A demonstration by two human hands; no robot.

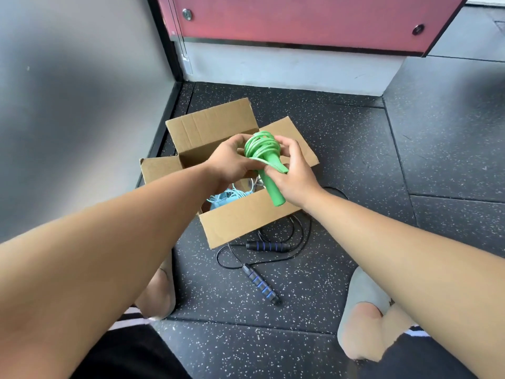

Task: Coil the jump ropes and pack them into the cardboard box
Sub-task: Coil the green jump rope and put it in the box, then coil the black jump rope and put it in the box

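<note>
With left hand [232, 160] and right hand [295, 173] fingers curled round the green jump rope [261, 147], lower its coil intact into the cardboard box [246, 217].

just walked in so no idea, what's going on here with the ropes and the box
A person's left hand and right hand grip a green jump rope, its cord wound round the handles, above the open cardboard box. A light blue rope already lies inside. A black rope with blue-banded handles lies uncoiled on the floor by the box.
</note>
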